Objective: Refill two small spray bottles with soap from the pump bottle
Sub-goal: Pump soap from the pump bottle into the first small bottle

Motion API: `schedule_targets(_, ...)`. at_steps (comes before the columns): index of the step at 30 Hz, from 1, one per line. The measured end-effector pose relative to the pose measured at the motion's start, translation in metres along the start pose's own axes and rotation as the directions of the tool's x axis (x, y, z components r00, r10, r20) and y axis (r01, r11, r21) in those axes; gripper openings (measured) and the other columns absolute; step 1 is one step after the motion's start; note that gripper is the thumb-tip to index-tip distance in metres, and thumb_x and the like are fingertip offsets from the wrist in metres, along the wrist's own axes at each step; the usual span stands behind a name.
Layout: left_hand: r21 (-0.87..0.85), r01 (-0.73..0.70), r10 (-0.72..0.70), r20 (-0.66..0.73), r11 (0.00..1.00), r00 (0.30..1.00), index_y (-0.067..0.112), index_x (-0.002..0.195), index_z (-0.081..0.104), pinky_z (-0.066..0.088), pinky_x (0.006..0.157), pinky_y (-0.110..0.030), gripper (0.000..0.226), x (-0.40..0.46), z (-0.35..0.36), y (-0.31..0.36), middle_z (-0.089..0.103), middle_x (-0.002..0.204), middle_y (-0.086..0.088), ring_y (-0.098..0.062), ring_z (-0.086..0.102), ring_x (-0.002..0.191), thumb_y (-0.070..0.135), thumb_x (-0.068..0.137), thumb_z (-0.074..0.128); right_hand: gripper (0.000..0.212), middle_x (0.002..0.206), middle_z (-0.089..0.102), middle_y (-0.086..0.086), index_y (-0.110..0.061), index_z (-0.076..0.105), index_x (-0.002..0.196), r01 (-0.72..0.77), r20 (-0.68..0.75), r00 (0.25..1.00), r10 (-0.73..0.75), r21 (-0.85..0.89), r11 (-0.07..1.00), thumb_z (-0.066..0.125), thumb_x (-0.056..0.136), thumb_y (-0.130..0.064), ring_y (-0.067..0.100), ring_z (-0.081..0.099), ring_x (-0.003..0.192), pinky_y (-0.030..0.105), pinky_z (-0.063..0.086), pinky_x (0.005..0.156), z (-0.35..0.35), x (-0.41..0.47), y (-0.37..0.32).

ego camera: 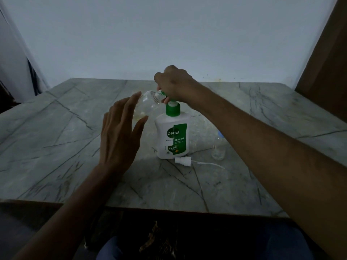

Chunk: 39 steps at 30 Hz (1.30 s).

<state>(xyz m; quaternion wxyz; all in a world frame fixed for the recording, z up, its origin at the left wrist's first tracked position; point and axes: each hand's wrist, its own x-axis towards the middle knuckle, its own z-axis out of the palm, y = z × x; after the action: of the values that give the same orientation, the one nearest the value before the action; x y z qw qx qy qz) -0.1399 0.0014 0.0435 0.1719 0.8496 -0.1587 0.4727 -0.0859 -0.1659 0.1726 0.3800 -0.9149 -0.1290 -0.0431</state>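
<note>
A white pump bottle [171, 141] with a green label and green pump stands upright at the middle of the table. My right hand [174, 84] is closed over its pump head from above. My left hand [120, 132] cradles a clear small spray bottle [149, 101] with no cap, tilted on its side. Its open mouth meets the green pump nozzle. A little yellowish liquid lies in that bottle's low end. A second clear small spray bottle [218, 148] stands upright to the right of the pump bottle, partly hidden by my right forearm.
A white spray cap with its thin dip tube [183, 159] lies on the grey marble table [56, 137], just in front of the pump bottle. A plain wall rises behind the table. A brown panel [326, 59] stands at the far right.
</note>
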Motion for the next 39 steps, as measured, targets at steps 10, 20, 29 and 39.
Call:
schedule_targets(10, 0.004, 0.005, -0.005, -0.014, 1.0, 1.0, 0.006, 0.154, 0.044, 0.039, 0.095, -0.035, 0.062, 0.001, 0.0, 0.0, 0.058, 0.134, -0.025, -0.036, 0.057, 0.115, 0.019, 0.099, 0.069, 0.027, 0.106, 0.065, 0.011, -0.009, 0.057, 0.102, 0.07, -0.013, 0.997, -0.071, -0.067, 0.995, 0.041, 0.103, -0.031, 0.028, 0.069, 0.098, 0.043, 0.055, 0.091, -0.007, -0.004, -0.008)
schedule_targets(20, -0.002, -0.003, 0.003, -0.019, 1.0, 1.0, 0.006, 0.152, 0.046, 0.038, 0.093, -0.035, 0.06, 0.001, -0.003, 0.004, 0.059, 0.132, -0.027, -0.036, 0.056, 0.113, 0.017, 0.098, 0.069, 0.034, 0.11, 0.067, 0.01, -0.006, 0.061, 0.112, 0.049, -0.035, 0.998, -0.05, -0.02, 0.999, 0.043, 0.1, -0.033, 0.029, 0.069, 0.097, 0.047, 0.056, 0.094, -0.004, -0.005, -0.006)
schedule_targets(29, 0.011, 0.016, -0.016, -0.013, 1.0, 1.0, 0.006, 0.154, 0.045, 0.037, 0.095, -0.036, 0.06, 0.0, -0.001, 0.002, 0.057, 0.135, -0.024, -0.035, 0.054, 0.117, 0.018, 0.099, 0.068, 0.026, 0.113, 0.066, 0.01, -0.01, 0.055, 0.108, 0.04, -0.044, 0.998, -0.04, 0.01, 0.999, 0.043, 0.101, -0.031, 0.028, 0.069, 0.098, 0.044, 0.055, 0.094, 0.001, 0.0, 0.0)
schedule_targets(39, -0.003, 0.012, -0.012, -0.009, 1.0, 1.0, 0.006, 0.154, 0.044, 0.038, 0.094, -0.036, 0.06, 0.0, -0.002, 0.001, 0.057, 0.133, -0.024, -0.036, 0.056, 0.115, 0.018, 0.1, 0.068, 0.018, 0.112, 0.063, 0.008, -0.012, 0.051, 0.105, 0.079, -0.011, 0.997, -0.079, -0.026, 0.997, 0.045, 0.1, -0.028, 0.025, 0.065, 0.099, 0.037, 0.053, 0.083, -0.005, 0.003, -0.006)
